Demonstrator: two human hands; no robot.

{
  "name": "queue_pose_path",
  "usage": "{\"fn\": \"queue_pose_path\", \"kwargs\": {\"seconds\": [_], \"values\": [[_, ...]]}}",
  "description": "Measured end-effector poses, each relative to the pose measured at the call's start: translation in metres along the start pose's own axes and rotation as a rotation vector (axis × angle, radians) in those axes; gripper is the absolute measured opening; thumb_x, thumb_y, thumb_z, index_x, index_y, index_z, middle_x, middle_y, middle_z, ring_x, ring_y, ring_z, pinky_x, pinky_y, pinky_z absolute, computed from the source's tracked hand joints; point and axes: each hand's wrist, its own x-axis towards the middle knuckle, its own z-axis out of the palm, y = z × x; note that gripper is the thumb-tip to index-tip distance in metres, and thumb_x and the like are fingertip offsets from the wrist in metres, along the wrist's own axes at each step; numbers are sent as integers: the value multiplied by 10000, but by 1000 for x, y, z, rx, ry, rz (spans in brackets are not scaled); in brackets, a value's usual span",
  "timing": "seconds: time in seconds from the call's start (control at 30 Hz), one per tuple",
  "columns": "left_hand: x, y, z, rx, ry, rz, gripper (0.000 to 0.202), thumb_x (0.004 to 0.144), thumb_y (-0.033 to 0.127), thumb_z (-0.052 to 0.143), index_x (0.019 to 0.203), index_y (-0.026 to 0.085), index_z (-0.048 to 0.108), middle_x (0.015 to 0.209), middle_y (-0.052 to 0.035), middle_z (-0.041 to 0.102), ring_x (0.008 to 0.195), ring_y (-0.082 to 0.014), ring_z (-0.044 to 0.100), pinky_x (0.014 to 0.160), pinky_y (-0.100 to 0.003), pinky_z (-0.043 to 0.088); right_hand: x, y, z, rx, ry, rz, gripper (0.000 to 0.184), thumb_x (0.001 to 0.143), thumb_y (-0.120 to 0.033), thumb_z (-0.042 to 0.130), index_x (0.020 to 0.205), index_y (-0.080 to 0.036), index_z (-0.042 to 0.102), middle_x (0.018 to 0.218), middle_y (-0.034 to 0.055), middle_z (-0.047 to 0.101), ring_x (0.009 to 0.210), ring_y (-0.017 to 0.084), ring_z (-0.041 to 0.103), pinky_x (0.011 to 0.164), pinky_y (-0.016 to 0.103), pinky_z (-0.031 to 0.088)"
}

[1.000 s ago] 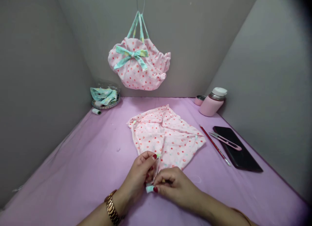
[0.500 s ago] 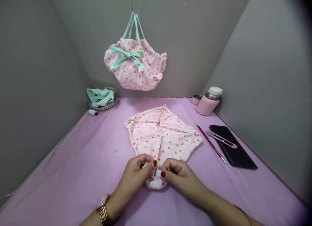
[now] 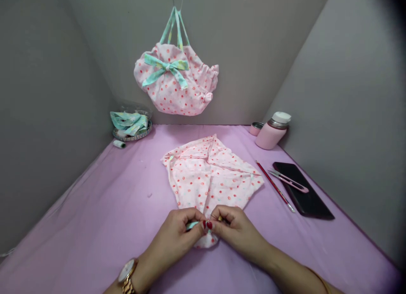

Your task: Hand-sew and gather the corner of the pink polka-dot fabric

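Observation:
A pink dotted fabric piece lies on the purple cloth, with seams crossing near its middle. Its near end is bunched up between my two hands. My left hand pinches that end, and a bit of mint-green fabric shows between its fingers. Thumb and fingers of my right hand are pinched on the same end, right beside the left thumb. Both thumb tips almost touch. Exactly what lies under the fingertips is hidden.
A pink dotted bag with a mint bow hangs at the back. Mint fabric strips and a thread spool sit back left. On the right are a pink bottle, a pencil, thread snips and a black phone-like slab.
My left hand has shifted right and slightly down, so the thumbs now meet over the bunched fabric end. The left wrist has turned, showing more of the watch face.

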Motion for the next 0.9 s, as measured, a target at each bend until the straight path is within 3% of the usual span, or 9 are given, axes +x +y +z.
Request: {"fn": "queue_pose_path", "kwargs": {"seconds": [0.23,0.4,0.53,0.77,0.9], "values": [[-1,1,-1,-9,-26,-4,257,785,368,541,763,153,681,676,-46,658,598,-144,538,546,-224,390,0,2,0,31,1,31,271,761,-354,593,608,-149,505,568,-26,468,541,91,408,496,196,309],[4,-8,0,-235,-1,-84,234,779,353,551,725,144,641,584,-11,606,517,-113,498,512,-211,378,2,3,-3,59,-35,31,335,823,-423,501,658,-135,547,590,-16,479,557,95,415,529,206,329],[5,-10,2,-255,33,-119,227,778,347,546,726,140,623,565,-1,584,500,-105,475,498,-210,359,0,3,-4,92,-56,57,249,776,-367,579,705,-128,581,633,-3,532,581,99,449,543,203,342],[8,-14,-1,-284,-17,-126,281,803,396,491,706,150,585,508,34,519,423,-80,405,440,-196,322,-1,2,-4,86,-19,66,167,749,-263,581,640,-144,536,589,-27,496,546,85,420,513,187,319],[9,-19,-1,-241,-18,-125,274,810,389,478,704,153,567,516,39,498,438,-88,420,452,-200,340,-4,-2,-5,17,-117,1,147,757,-234,561,642,-145,542,575,-37,470,531,77,383,503,185,299]]}}
